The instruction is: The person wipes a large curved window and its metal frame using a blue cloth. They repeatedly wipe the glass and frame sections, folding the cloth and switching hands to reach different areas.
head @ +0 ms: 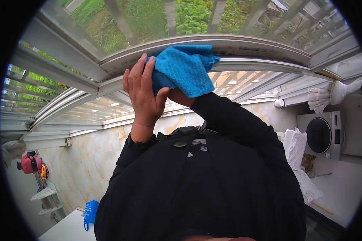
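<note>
A blue cloth (185,67) lies bunched against the upper window frame (244,51). My right hand (180,97) is mostly hidden beneath the cloth, which drapes over it and appears to be held there; only part near the wrist shows. Close at the cloth's left edge is my left hand (144,79), its back facing the camera, its fingers straight and pointing up towards the frame. The left thumb stands apart along the lower edge of the cloth. Whether those fingers pinch any of the cloth cannot be told.
Window panes and pale rails surround both hands, with green plants outside. Below the sill is a marbled wall (87,162). To the right stand a front-loading washing machine (333,132) and a tied curtain (338,93). A blue bag (91,211) is beside a white surface (69,227) at lower left.
</note>
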Tool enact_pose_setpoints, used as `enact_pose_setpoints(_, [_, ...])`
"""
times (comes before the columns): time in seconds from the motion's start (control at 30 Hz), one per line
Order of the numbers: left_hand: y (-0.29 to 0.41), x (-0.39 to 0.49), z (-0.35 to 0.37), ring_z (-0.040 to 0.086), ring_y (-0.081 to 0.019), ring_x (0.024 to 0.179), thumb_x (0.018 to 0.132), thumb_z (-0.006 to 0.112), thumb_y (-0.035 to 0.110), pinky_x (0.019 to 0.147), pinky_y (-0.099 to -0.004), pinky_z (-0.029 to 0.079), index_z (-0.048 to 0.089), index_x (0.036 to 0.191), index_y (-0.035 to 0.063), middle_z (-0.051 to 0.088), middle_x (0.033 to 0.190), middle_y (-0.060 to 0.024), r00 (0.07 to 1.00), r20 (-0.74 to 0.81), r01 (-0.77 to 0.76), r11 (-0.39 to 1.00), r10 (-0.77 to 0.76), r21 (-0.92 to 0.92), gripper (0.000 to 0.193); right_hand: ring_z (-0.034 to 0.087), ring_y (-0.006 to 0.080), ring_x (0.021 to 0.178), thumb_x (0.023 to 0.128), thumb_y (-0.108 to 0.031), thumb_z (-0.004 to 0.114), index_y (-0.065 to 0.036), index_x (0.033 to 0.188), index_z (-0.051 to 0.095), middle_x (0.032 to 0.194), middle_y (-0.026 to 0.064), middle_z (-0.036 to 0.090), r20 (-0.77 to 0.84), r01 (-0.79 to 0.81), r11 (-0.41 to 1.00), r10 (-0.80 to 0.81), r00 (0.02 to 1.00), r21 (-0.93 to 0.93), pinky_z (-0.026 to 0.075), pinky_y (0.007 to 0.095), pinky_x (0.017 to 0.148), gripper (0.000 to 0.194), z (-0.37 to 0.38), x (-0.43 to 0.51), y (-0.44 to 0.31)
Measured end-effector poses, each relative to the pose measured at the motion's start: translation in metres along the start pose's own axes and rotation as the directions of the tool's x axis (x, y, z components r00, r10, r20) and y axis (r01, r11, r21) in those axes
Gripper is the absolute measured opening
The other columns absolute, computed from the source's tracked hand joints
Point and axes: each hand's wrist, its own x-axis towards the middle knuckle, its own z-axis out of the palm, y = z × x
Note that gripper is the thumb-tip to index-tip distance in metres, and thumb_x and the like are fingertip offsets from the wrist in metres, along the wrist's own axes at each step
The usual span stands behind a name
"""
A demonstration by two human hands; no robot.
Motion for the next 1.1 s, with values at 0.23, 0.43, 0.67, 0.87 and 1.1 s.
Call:
enact_pose_setpoints(0.23, [0.018,0.011,0.006,0.050,-0.0281,0.129,0.097,0.056,0.052,0.116,-0.0475,0.019,0.060,0.134,0.0098,0.061,0.131,-0.0083,0.991,0.129,-0.076,0.961,0.043,0.267,0.056,0.062,0.0377,0.114,0.087,-0.023,0.075,-0.007,0.133,0.060,0.128,0.0185,0.064,-0.170,-0.017,0.951,-0.037,0.985,-0.310,0.048,0.0467,0.101,0.052,-0.110,-0.083,0.090])
enact_pose_setpoints(0.43, [0.099,0.035,0.073,0.051,-0.0306,0.126,0.088,0.071,0.033,0.113,-0.0476,0.028,0.054,0.140,0.0099,0.056,0.138,-0.0117,0.937,0.292,-0.172,0.981,0.192,-0.093,0.060,0.053,0.0422,0.125,0.089,-0.028,0.072,-0.004,0.139,0.052,0.134,0.0231,0.056,-0.236,-0.153,0.914,0.065,0.970,-0.375,0.037,0.0518,0.110,0.059,-0.121,-0.117,0.124])
enact_pose_setpoints(0.67, [0.192,0.063,0.162,0.050,-0.0303,0.125,0.084,0.074,0.036,0.107,-0.0457,0.033,0.050,0.145,0.0149,0.048,0.147,-0.0133,0.879,0.316,-0.308,0.932,0.356,-0.191,0.068,0.055,0.0362,0.127,0.091,-0.015,0.071,-0.007,0.140,0.053,0.138,0.0194,0.056,-0.238,-0.310,0.934,0.265,0.934,-0.177,0.043,0.0440,0.108,0.052,-0.210,-0.161,0.178])
enact_pose_setpoints(0.87, [0.231,0.067,0.209,0.052,-0.0292,0.120,0.080,0.078,0.035,0.102,-0.0436,0.038,0.054,0.140,0.0150,0.050,0.143,-0.0121,0.872,0.316,-0.312,0.923,0.373,-0.227,0.068,0.054,0.0413,0.126,0.088,-0.021,0.074,-0.008,0.140,0.052,0.136,0.0200,0.057,-0.288,-0.270,0.934,0.198,0.937,-0.233,0.040,0.0512,0.109,0.058,-0.224,-0.190,0.205])
enact_pose_setpoints(1.1, [0.231,0.060,0.217,0.053,-0.0227,0.115,0.078,0.078,0.037,0.101,-0.0378,0.037,0.051,0.145,0.0205,0.052,0.142,-0.0069,0.889,0.322,-0.328,0.943,0.327,-0.052,0.074,0.055,0.0405,0.127,0.082,-0.025,0.081,-0.012,0.136,0.059,0.137,0.0175,0.059,-0.236,-0.263,0.869,0.176,0.956,-0.419,0.040,0.0511,0.111,0.060,-0.305,-0.219,0.243])
